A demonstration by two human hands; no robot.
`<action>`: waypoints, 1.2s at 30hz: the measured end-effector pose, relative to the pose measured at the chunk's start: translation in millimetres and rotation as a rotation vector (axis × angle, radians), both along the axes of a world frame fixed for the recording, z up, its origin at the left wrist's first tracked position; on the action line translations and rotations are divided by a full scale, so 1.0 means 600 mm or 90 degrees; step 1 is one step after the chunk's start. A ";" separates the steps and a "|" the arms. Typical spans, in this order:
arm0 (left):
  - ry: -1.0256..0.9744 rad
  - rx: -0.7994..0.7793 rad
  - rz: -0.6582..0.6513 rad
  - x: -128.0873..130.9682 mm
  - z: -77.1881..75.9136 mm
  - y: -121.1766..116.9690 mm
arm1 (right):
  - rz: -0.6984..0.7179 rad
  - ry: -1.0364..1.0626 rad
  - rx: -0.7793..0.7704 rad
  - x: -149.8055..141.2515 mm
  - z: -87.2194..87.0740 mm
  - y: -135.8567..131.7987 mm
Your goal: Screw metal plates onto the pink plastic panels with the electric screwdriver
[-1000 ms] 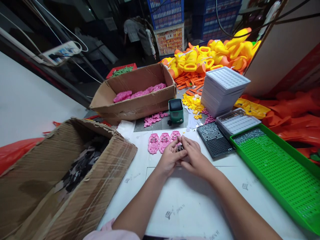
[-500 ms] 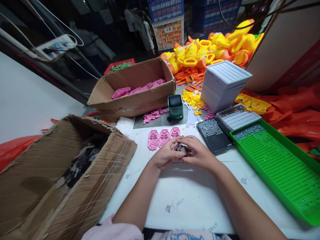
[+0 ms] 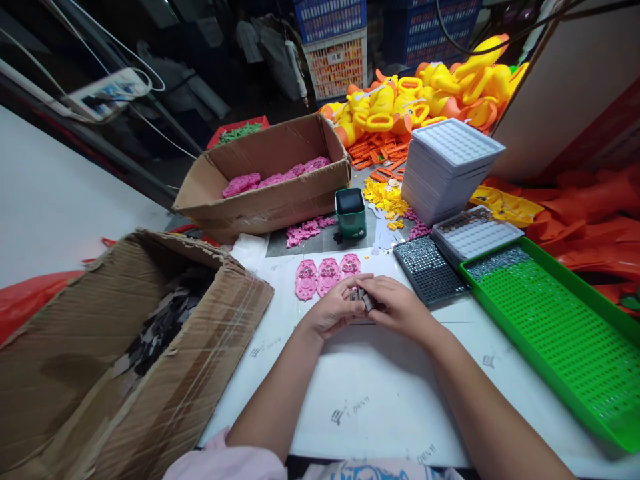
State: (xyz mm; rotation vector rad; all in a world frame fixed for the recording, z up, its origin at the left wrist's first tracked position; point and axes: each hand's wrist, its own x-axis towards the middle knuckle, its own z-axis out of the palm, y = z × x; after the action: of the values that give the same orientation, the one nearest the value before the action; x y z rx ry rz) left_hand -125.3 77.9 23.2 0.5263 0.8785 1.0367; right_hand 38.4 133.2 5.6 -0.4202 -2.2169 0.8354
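Between my two hands is a small bunch of flat grey-brown pieces (image 3: 367, 302), partly hidden by the fingers. My left hand (image 3: 334, 309) is closed around its left side, thumb in front. From the right, the fingers of my right hand (image 3: 395, 301) close on the same bunch. Just beyond the hands, three pink plastic shells (image 3: 328, 277) with small metallic parts in them lie in a row on the white table surface (image 3: 370, 393). The rightmost shell is partly covered by my fingers.
An open cardboard box (image 3: 235, 333) with dark flat pieces stands at left; another box (image 3: 280, 207) holds pink shells. Behind the shells is a green container (image 3: 351, 215). At right are a black tray (image 3: 429, 273), a green tray (image 3: 555, 333) and stacked white trays (image 3: 445, 177). Yellow toys (image 3: 400, 107) pile up behind.
The grey-brown pieces have turned and spread slightly between my fingers. My right hand has shifted a little; both hands stay in nearly the same place.
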 end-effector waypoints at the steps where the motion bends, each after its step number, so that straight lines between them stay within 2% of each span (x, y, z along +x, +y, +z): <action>1: 0.006 -0.007 0.004 0.001 0.001 0.000 | -0.001 -0.003 0.001 -0.001 -0.002 -0.001; 12: 0.047 -0.005 -0.007 0.007 0.000 -0.002 | -0.017 -0.032 -0.039 -0.004 0.004 -0.001; 21: 0.013 -0.008 0.002 0.010 -0.003 -0.003 | -0.009 -0.025 -0.061 -0.008 -0.012 -0.007; 26: 0.038 0.031 -0.009 0.015 -0.002 -0.001 | 0.002 -0.023 -0.096 -0.010 0.008 -0.008; 29: 0.032 0.051 -0.031 0.009 0.002 0.000 | 0.037 -0.023 -0.146 -0.003 0.025 -0.004; 33: 0.050 0.002 -0.077 -0.008 0.009 -0.002 | 0.115 -0.025 -0.282 0.011 0.037 0.002; 36: 0.074 -0.002 -0.120 -0.015 0.012 -0.004 | 0.143 -0.053 -0.354 0.015 0.041 0.000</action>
State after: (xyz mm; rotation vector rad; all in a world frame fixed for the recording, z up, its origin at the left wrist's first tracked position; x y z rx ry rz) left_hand -134.3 75.3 30.2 0.6584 0.9140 0.8399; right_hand 47.2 133.4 30.5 -0.4745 -2.1066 1.5905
